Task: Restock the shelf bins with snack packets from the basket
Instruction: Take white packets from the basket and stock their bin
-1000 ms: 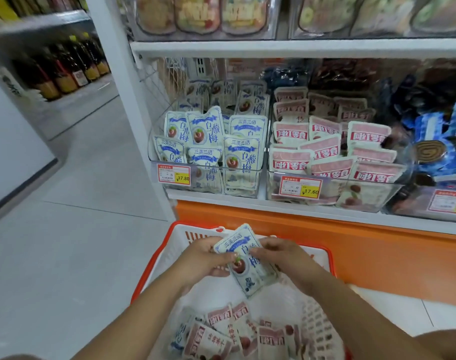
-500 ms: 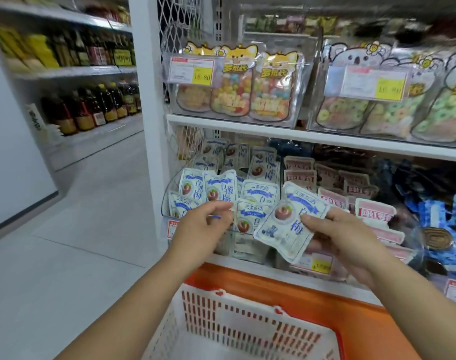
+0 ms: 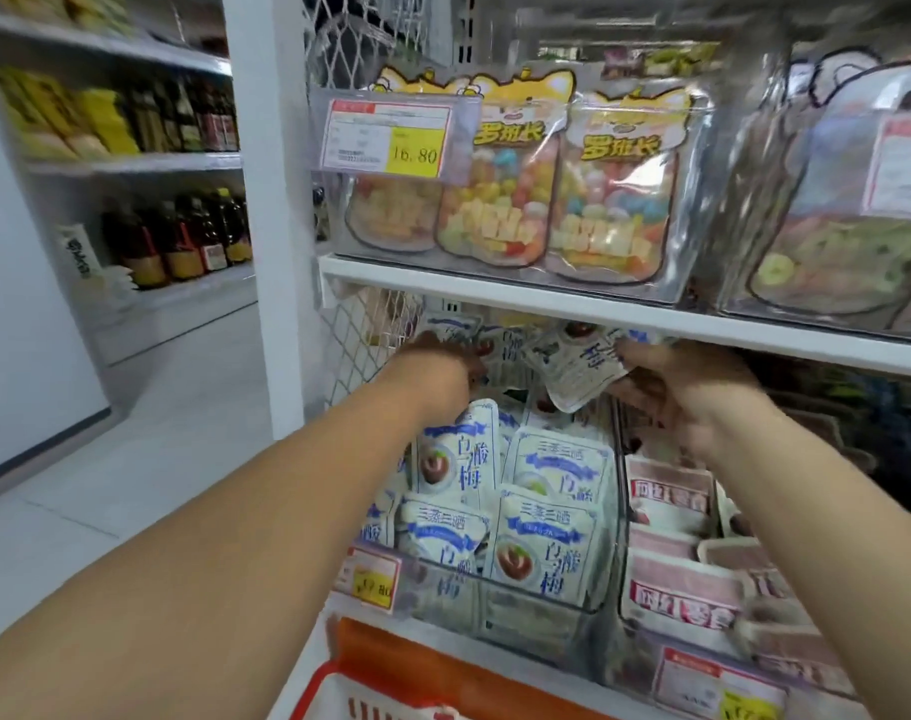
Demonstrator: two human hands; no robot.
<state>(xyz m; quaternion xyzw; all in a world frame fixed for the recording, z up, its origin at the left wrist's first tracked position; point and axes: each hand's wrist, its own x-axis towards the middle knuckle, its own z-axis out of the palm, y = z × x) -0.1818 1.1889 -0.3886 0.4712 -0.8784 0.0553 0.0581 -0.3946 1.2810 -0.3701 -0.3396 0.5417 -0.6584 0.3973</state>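
Observation:
A clear shelf bin (image 3: 541,605) holds several white-and-blue plum snack packets (image 3: 547,543) standing in rows. My right hand (image 3: 687,402) grips one more white-and-blue packet (image 3: 578,371) over the back of that bin, just under the shelf above. My left hand (image 3: 438,376) reaches deep into the bin's back left, its fingers closed among the rear packets; what they hold is hidden. Only the red rim of the white basket (image 3: 329,683) shows at the bottom edge.
A neighbouring clear bin (image 3: 651,646) on the right holds pink-labelled packets (image 3: 677,600). The white shelf board (image 3: 573,298) above carries bins of candy pouches (image 3: 505,194). A white upright post (image 3: 266,200) stands left, with bottles (image 3: 178,241) on shelves beyond the aisle floor.
Both hands have gone up and forward from the basket into the bin. The right hand carried the packet to the bin's back; the left hand went in among the rear packets.

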